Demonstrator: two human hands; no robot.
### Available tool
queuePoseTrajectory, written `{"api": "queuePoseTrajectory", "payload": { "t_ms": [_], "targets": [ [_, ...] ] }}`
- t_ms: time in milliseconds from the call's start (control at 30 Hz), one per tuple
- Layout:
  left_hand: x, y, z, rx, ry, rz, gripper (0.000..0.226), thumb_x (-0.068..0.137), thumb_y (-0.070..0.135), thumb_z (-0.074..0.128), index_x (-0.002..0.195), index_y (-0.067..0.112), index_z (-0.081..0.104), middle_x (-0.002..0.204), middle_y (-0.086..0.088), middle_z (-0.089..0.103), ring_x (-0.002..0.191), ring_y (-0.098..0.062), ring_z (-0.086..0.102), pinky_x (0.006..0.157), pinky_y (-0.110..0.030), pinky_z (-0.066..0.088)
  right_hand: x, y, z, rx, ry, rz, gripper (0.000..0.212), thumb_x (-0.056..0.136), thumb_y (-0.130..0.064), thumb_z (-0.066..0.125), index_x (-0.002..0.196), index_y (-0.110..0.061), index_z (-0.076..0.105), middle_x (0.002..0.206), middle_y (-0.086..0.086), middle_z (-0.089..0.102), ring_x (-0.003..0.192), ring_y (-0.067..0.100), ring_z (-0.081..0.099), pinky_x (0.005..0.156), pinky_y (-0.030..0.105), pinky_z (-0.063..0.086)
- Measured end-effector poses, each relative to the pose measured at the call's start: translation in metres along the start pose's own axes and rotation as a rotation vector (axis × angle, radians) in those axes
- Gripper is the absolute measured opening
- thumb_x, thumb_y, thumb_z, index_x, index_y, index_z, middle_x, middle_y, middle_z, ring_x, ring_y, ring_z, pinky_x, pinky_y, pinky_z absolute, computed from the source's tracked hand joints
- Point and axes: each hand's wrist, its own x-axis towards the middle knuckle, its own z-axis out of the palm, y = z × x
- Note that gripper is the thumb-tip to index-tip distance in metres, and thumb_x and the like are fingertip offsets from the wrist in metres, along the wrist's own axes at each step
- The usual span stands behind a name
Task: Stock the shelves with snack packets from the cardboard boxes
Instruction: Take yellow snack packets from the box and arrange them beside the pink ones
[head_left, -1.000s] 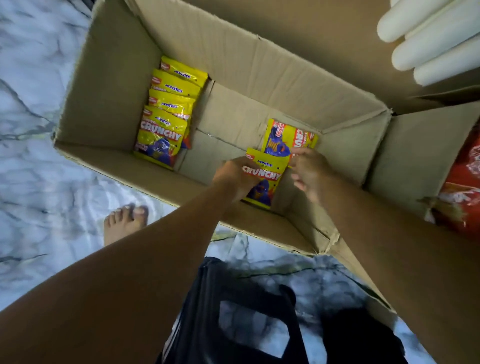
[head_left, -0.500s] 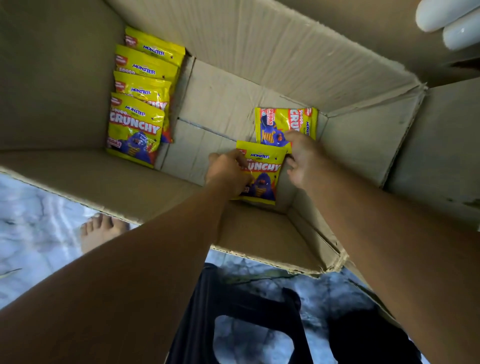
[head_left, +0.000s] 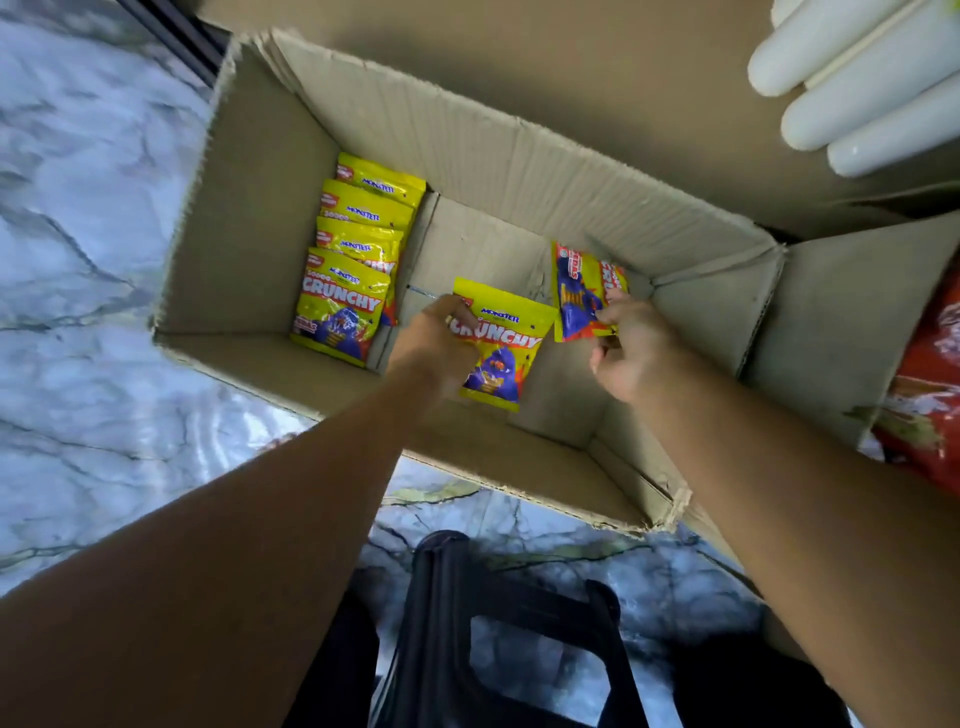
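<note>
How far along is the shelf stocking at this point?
Done: the box is mostly bare cardboard inside, so most packets look gone. In hand: the left hand grips one packet, and the right hand pinches a second packet. Left: a stack of four at the box's left end, plus red packets at the right edge. No shelf is in view.

One box (head_left: 249, 234) holds six packets (head_left: 340, 306): four stacked left of both grips, one in the left hand (head_left: 434, 345), one in the right hand (head_left: 631, 348).

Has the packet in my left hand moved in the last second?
Yes. The packet shifted left across the cardboard box, closer to the stacked packets.
</note>
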Motion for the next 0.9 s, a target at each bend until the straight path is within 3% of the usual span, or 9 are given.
{"api": "queuePoseTrajectory", "payload": {
  "t_ms": [167,300,400,433,500,633,733,833,900],
  "targets": [
    [-0.039,0.028,-0.048,-0.063,0.046,-0.012,0.022,0.086,0.012,0.066,0.088,0.034,0.064,0.102,0.006,0.069,0.077,-0.018,0.063,0.052,-0.021,0.042,-0.064,-0.025,-0.003,-0.025,-0.083,-0.012,0.031,0.090,-0.004,0.044,0.087,-0.026,0.066,0.082,-0.011,0.062,0.060,0.005,0.046,0.058,0.023,0.029],
    [-0.076,0.061,-0.081,-0.155,0.078,0.005,0.018,0.085,0.016,0.071,0.093,0.031,0.067,0.099,0.002,0.070,0.077,-0.018,0.062,0.061,-0.022,0.047,-0.122,-0.055,-0.004,-0.090,-0.140,-0.119,0.033,0.084,-0.002,0.049,0.093,-0.025,0.070,0.094,-0.003,0.068,0.066,0.011,0.054,0.057,0.024,0.032],
    [-0.107,0.087,-0.106,-0.224,0.096,0.004,0.017,0.080,0.022,0.076,0.082,0.032,0.063,0.095,0.005,0.069,0.073,-0.015,0.063,0.058,-0.021,0.047,-0.172,-0.079,-0.009,-0.092,-0.196,-0.126,0.017,0.087,-0.013,0.057,0.089,-0.025,0.069,0.089,-0.003,0.068,0.068,0.014,0.055,0.055,0.025,0.029],
    [-0.118,0.095,-0.115,-0.247,0.100,0.008,0.020,0.078,0.023,0.079,0.080,0.032,0.061,0.093,0.007,0.068,0.072,-0.013,0.063,0.057,-0.020,0.046,-0.189,-0.086,-0.012,-0.081,-0.225,-0.115,0.009,0.087,-0.019,0.063,0.091,-0.024,0.070,0.093,-0.001,0.072,0.075,0.016,0.060,0.058,0.024,0.034],
    [-0.142,0.113,-0.133,-0.264,0.111,0.046,0.025,0.075,0.022,0.083,0.085,0.029,0.060,0.086,0.011,0.064,0.071,-0.010,0.061,0.053,-0.016,0.044,-0.220,-0.099,-0.018,-0.051,-0.265,-0.120,0.015,0.084,-0.023,0.071,0.099,-0.021,0.071,0.096,0.002,0.076,0.086,0.021,0.067,0.073,0.029,0.048],
    [-0.197,0.149,-0.171,-0.307,0.134,0.109,0.032,0.079,0.015,0.079,0.102,0.020,0.058,0.088,0.004,0.063,0.068,-0.016,0.056,0.052,-0.022,0.042,-0.290,-0.125,-0.036,-0.073,-0.300,-0.238,0.016,0.084,-0.006,0.067,0.083,-0.022,0.068,0.073,-0.002,0.072,0.067,0.017,0.067,0.075,0.033,0.048],
    [-0.239,0.179,-0.201,-0.301,0.143,0.148,0.028,0.085,0.010,0.070,0.107,0.025,0.061,0.092,0.000,0.061,0.062,-0.017,0.053,0.048,-0.020,0.040,-0.348,-0.144,-0.055,-0.086,-0.307,-0.332,0.022,0.086,0.001,0.066,0.086,-0.021,0.065,0.088,0.005,0.072,0.076,0.020,0.071,0.070,0.032,0.056],
    [-0.285,0.206,-0.229,-0.318,0.156,0.203,0.022,0.090,0.007,0.064,0.100,0.026,0.067,0.079,0.002,0.059,0.046,-0.009,0.048,0.038,-0.017,0.037,-0.405,-0.158,-0.075,-0.093,-0.323,-0.388,0.020,0.086,0.003,0.066,0.093,-0.016,0.064,0.094,0.006,0.072,0.074,0.019,0.074,0.064,0.031,0.060],
    [-0.315,0.225,-0.246,-0.340,0.183,0.259,0.021,0.089,0.008,0.066,0.092,0.029,0.069,0.082,0.001,0.065,0.059,-0.013,0.056,0.048,-0.019,0.043,-0.442,-0.168,-0.087,-0.104,-0.343,-0.425,0.020,0.087,0.004,0.066,0.096,-0.014,0.064,0.099,0.008,0.071,0.078,0.020,0.074,0.063,0.033,0.061]
  ]
}}
